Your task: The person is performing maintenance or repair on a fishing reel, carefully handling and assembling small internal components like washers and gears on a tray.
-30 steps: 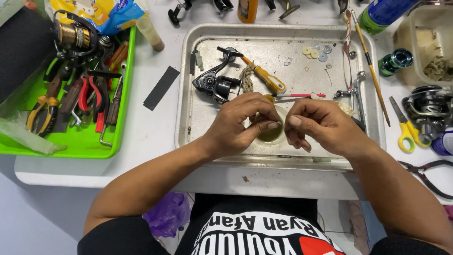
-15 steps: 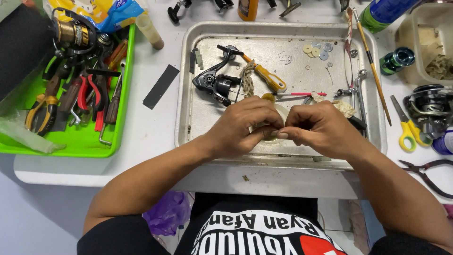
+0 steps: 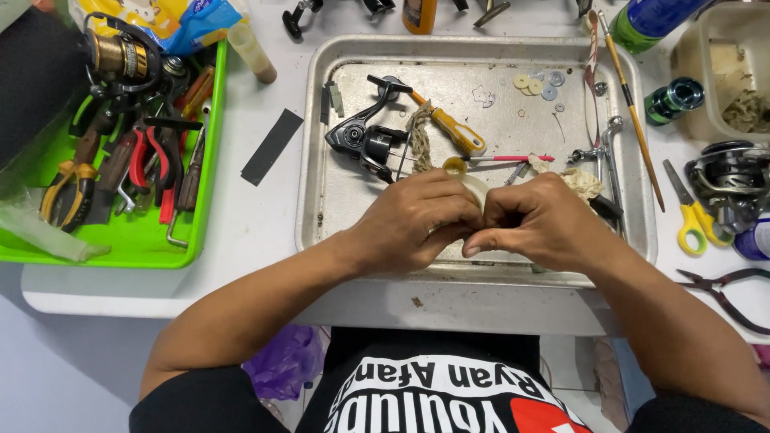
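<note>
My left hand (image 3: 417, 220) and my right hand (image 3: 533, 220) meet over the near edge of a metal tray (image 3: 321, 160), fingers curled tight together around a small pale part (image 3: 477, 188) that is almost fully hidden between them. Just beyond my knuckles lie a black fishing reel body (image 3: 361, 140), a yellow-handled screwdriver (image 3: 453, 132) and a knotted piece of rope (image 3: 419, 136). A thin pink-tipped rod (image 3: 513, 158) lies across the tray near my right hand.
A green tray (image 3: 136, 240) at the left holds pliers, screwdrivers and a gold reel. A black strip (image 3: 271, 146) lies on the white table. Yellow-handled scissors (image 3: 691, 216), another reel (image 3: 734, 180), pliers (image 3: 726, 293), a green spool (image 3: 674, 100) and small washers (image 3: 533, 84) sit at the right.
My hands have closed together over the small part, which showed olive-coloured between my fingers a second ago and is now nearly covered. The view has shifted slightly.
</note>
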